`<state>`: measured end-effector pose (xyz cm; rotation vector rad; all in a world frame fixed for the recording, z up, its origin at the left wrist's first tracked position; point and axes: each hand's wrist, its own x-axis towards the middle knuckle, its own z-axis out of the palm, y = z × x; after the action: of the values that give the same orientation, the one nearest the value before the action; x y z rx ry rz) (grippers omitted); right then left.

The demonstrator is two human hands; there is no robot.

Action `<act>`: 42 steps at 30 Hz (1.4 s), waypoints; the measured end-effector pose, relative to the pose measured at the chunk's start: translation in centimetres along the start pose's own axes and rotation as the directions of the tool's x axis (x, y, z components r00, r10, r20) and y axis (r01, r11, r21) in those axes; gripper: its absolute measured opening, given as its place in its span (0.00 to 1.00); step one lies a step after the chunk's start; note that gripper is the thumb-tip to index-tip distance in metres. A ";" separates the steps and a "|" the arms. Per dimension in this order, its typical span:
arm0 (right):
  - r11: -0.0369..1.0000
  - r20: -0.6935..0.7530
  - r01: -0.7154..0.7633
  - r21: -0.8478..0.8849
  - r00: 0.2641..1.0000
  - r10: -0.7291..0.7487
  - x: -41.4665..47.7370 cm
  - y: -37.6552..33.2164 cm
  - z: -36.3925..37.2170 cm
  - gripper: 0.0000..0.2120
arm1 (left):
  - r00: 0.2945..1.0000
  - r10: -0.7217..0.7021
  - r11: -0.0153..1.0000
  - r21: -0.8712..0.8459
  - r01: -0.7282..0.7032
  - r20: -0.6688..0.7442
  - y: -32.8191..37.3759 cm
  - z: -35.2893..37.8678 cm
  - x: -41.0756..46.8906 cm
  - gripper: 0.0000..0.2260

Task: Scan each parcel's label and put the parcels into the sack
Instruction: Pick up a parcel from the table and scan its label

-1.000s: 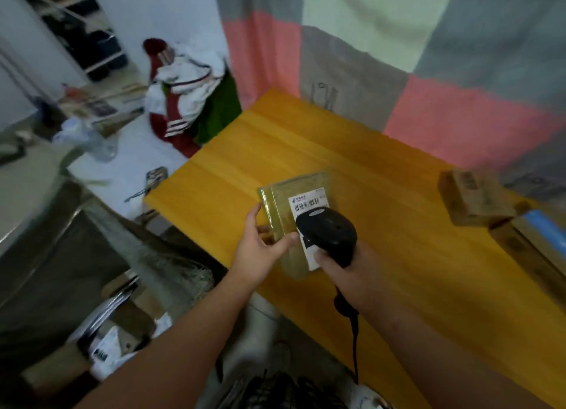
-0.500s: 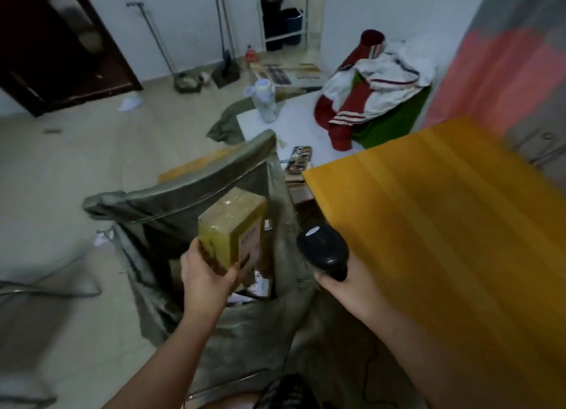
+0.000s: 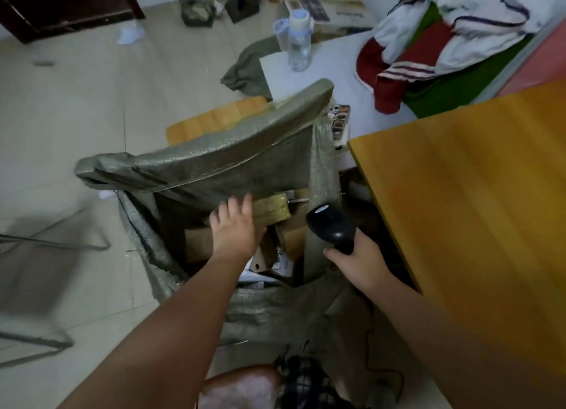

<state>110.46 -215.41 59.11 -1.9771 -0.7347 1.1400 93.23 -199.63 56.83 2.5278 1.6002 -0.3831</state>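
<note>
Parcel (image 3: 272, 207), boxy and wrapped in glossy yellowish tape, lay inside the sack (image 3: 214, 163) at frame centre, on top of plain cardboard boxes (image 3: 198, 244). Its left end was hidden behind the left hand (image 3: 235, 229). Sack was grey-green woven plastic with a coarse weave; far rim stood up as a stiff curved band, near rim slumped in folds.

Left hand was over the sack opening, fingers straight and spread, holding nothing. Couldn't tell if the fingertips touched the parcel. Right hand (image 3: 360, 263) was wrapped round the handle of a black scanner (image 3: 332, 226): smooth plastic, rounded head, small pale sticker on top. Its thin black cable (image 3: 369, 341) trailed down at lower centre.

Table (image 3: 459, 194), orange-yellow wood with plank grain, filled the right side and was cut off by the frame edge. Clear plastic bottle (image 3: 298, 45) stood at upper centre on a white surface (image 3: 277, 75). Heap of red, white and green clothes (image 3: 444, 47) sat upper right, partly cropped. Metal tube frame (image 3: 46, 246) at left was motion-blurred. Labels inside the sack were too small to read.
</note>
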 end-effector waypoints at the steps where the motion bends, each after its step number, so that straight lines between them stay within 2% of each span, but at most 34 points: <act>1: 1.000 -0.013 -0.012 0.012 1.000 0.012 0.0 -0.1 -0.2 0.15 | 0.999 0.035 0.999 -0.010 -0.034 0.010 0.5 -0.3 -0.3 0.34; 5: 0.989 -0.110 -0.013 0.148 0.993 0.029 -1.8 -0.4 -2.8 0.10 | 0.986 0.164 0.978 -0.137 -0.160 0.018 3.5 -2.9 -1.6 0.26; 10: 0.985 -0.290 -0.001 0.173 0.956 0.052 -5.0 1.1 -8.6 0.03 | 0.929 0.369 0.909 -0.198 -0.366 -0.026 9.6 -6.6 -2.7 0.23; 14: 0.963 -0.476 -0.004 0.268 0.869 0.136 -8.9 3.4 -14.1 0.10 | 0.846 0.533 0.833 -0.166 -0.528 -0.016 16.6 -8.7 -3.9 0.22; 17: 0.946 -0.563 -0.024 0.324 0.799 0.213 -13.1 5.6 -17.9 0.12 | 0.753 0.658 0.746 -0.138 -0.652 -0.004 23.0 -9.4 -5.9 0.21; 22: 0.879 -0.678 -0.007 0.478 0.633 0.374 -21.2 10.0 -22.8 0.15 | 0.564 0.825 0.563 -0.121 -0.818 0.025 33.9 -9.7 -11.4 0.21; 27: 0.839 -0.767 0.036 0.542 0.428 0.477 -29.9 14.9 -27.0 0.14 | 0.431 0.902 0.429 -0.184 -0.884 0.033 43.7 -8.6 -18.8 0.21; 31: 0.834 -0.803 0.033 0.551 0.295 0.518 -35.9 19.2 -30.3 0.16 | 0.299 0.951 0.307 -0.117 -0.944 0.086 50.8 -6.6 -24.3 0.22; 37: 0.827 -0.810 -0.012 0.562 0.192 0.554 -40.0 25.5 -35.1 0.16 | 0.114 0.981 0.121 -0.034 -0.992 0.157 61.1 -2.3 -31.3 0.26; 40: 0.806 -0.797 0.050 0.590 0.193 0.572 -40.6 27.6 -36.8 0.13 | 0.044 0.983 0.036 0.048 -0.998 0.179 65.8 -0.2 -33.7 0.29; 42: 0.785 -0.780 0.073 0.615 0.206 0.591 -40.9 28.8 -37.3 0.11 | 0.022 0.984 0.007 0.086 -0.996 0.177 68.5 1.1 -34.5 0.30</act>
<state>128.74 -274.45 67.87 -1.8238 0.6368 0.0021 140.78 -259.44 63.33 2.8975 -0.6700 -0.3690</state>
